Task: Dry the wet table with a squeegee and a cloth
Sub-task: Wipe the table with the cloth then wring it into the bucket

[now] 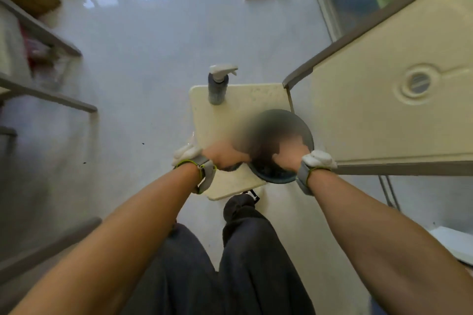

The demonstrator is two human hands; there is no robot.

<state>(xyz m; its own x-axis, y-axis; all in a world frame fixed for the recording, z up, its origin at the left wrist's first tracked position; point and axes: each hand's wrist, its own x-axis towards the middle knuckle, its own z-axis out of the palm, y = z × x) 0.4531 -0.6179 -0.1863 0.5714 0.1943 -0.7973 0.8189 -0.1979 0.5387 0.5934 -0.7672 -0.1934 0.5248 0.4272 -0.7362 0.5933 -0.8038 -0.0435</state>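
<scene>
While both forearms reach forward and down, nearly parallel, left hand (225,156) and right hand (288,161) sit on opposite sides of the dark bowl (271,178) at the near edge of the small table (243,102). Fingers blurred, can't tell if gripping. Squeegee and cloth: not visible. Likely step: clear the bowl first. Lift it level with 2 hands, no slopping. Spray bottle (217,89) stands at the far edge; big table (384,110) just beside, right.

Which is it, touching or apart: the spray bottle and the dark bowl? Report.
Apart. The head view shows bare tabletop between the spray bottle and the dark bowl.
</scene>
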